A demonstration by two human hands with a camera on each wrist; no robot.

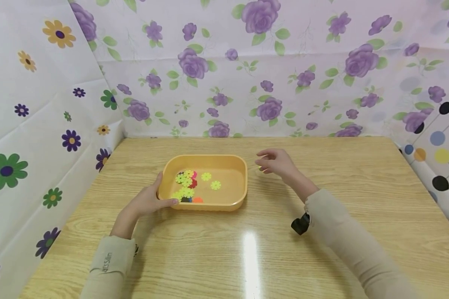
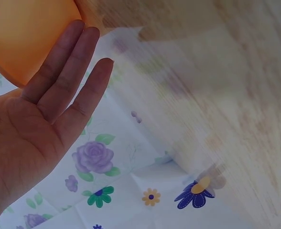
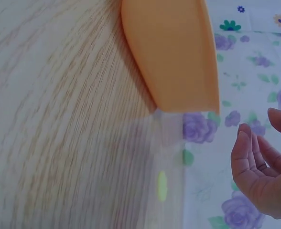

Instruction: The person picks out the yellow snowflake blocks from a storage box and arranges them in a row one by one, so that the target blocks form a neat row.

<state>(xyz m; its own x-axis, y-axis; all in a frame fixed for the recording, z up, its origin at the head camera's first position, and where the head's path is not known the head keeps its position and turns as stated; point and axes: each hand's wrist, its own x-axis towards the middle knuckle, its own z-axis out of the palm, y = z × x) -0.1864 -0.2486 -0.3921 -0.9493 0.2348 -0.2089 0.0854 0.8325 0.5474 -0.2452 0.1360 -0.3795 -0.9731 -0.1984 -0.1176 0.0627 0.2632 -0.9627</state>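
Note:
A shallow orange plastic tray (image 1: 228,203) sits on the table, with several flower-shaped plastic pieces (image 1: 187,182) in its left half, mostly yellow-green. My left hand (image 1: 147,199) holds the tray's near left corner, thumb over the front rim. Its other fingers (image 2: 66,71) lie long against the outer side in the left wrist view. Just past the tray's right end is my right hand (image 1: 278,162), its fingers loosely bent and nothing held. Under it a yellow piece (image 3: 162,186) lies on the wood, partly covered by the hand in the head view.
The wooden table (image 1: 303,265) runs back to a wall sheet with purple roses (image 1: 194,64). Another flowered sheet (image 1: 41,137) borders the left side, and a dotted one (image 1: 441,166) the right. A black wrist device (image 1: 300,224) is strapped at the right sleeve.

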